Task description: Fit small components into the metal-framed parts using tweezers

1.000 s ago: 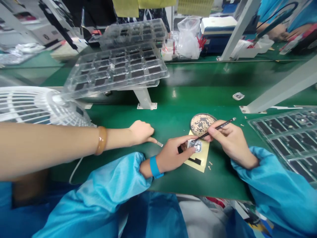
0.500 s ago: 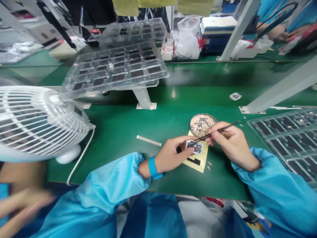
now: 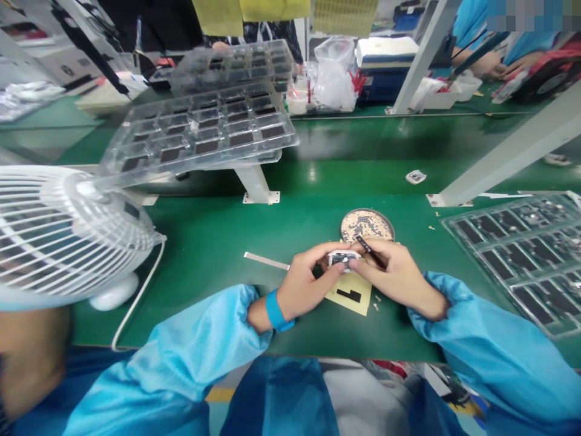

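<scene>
Between my hands is a small white-rimmed electronic housing (image 3: pixel 344 254) with dark parts inside. My left hand (image 3: pixel 303 281) is closed on its left side, the thumb over the front face. My right hand (image 3: pixel 402 274) pinches its right edge and also keeps hold of black tweezers (image 3: pixel 371 253), which lie across the fingers and point up to the left. Below the housing lies a yellow sheet (image 3: pixel 363 303) with a black L-shaped piece (image 3: pixel 348 295) on it. Just behind the hands stands a round dish (image 3: pixel 347 224) of tiny beige and dark pieces.
A white fan (image 3: pixel 59 236) stands at left beside stacked clear trays (image 3: pixel 204 130). Another clear tray of parts (image 3: pixel 526 260) lies at right, near a slanted white post (image 3: pixel 499 151). A pale strip (image 3: pixel 265 260) and a small white part (image 3: pixel 416 177) rest on the green bench.
My right hand has moved left and now grips the housing's edge with thumb and fingers. The tweezers have swung from inside the housing to point up left. The view has shifted slightly.
</scene>
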A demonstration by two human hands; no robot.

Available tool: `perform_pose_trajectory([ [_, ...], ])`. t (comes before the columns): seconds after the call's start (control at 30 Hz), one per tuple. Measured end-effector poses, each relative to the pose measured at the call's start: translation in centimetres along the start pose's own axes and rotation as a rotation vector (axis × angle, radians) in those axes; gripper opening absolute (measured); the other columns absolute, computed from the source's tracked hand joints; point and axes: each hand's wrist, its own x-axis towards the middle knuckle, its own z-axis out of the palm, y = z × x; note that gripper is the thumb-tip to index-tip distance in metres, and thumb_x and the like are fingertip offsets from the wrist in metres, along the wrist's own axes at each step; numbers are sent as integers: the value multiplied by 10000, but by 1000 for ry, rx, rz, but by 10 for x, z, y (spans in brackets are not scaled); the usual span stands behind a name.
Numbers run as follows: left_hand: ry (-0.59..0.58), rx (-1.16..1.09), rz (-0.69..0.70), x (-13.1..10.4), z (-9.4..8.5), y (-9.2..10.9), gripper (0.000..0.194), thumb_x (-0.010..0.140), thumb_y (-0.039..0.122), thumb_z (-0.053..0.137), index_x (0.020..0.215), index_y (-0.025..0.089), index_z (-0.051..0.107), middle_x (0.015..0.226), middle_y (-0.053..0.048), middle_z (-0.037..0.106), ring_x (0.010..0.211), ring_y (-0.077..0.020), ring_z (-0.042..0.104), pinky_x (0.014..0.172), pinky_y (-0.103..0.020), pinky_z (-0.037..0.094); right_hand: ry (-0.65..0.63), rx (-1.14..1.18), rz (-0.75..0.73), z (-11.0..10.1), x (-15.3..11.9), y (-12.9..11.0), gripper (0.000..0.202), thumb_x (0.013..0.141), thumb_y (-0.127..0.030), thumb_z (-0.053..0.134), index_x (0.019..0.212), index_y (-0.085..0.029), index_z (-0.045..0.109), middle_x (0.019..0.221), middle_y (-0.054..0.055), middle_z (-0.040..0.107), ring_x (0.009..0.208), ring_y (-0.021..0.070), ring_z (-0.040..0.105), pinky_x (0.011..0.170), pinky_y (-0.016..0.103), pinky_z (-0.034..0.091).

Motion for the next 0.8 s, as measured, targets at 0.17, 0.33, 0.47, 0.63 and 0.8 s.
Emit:
perform_pose_trajectory([
  [0.17, 14, 39, 7, 1, 0, 0, 300, 925, 246, 638, 1217, 192, 685, 1159, -61, 739, 986, -191, 681, 868, -293, 535, 40, 10, 54, 9, 0, 3, 217, 887, -372, 682, 819, -165, 689, 572, -41, 444, 522, 103, 378, 477, 236, 299],
  [0.33, 54, 34, -3, 1, 2, 0, 294, 929, 267, 635, 1208, 196, 695, 1151, -63, 745, 979, -196, 688, 850, -294, 547, 40, 142, 78, 17, 1, 7, 297, 855, -480, 732, 827, -187, 696, 655, -3, 591, 627, 159, 548, 541, 259, 443],
  [0.47, 90, 44, 16, 1, 6, 0, 290, 928, 254, 630, 1203, 196, 697, 1155, -66, 746, 978, -195, 689, 844, -292, 549, 77, 188, 99, 23, 5, 5, 343, 826, -505, 760, 781, -182, 653, 697, 5, 616, 657, 164, 569, 584, 270, 466],
  [0.63, 164, 47, 20, 3, 8, 1, 261, 933, 264, 619, 1169, 188, 698, 1114, -66, 751, 941, -183, 690, 839, -288, 546, 132, 220, 125, 31, 10, -1, 406, 831, -539, 731, 731, -185, 560, 663, -8, 564, 591, 131, 480, 547, 257, 385],
  [0.8, 178, 48, 44, 7, 9, -2, 238, 934, 242, 614, 1151, 188, 696, 1116, -65, 744, 968, -177, 683, 868, -284, 534, 164, 239, 93, 33, 15, -1, 436, 827, -553, 728, 712, -190, 515, 625, -27, 501, 581, 122, 445, 539, 247, 363],
])
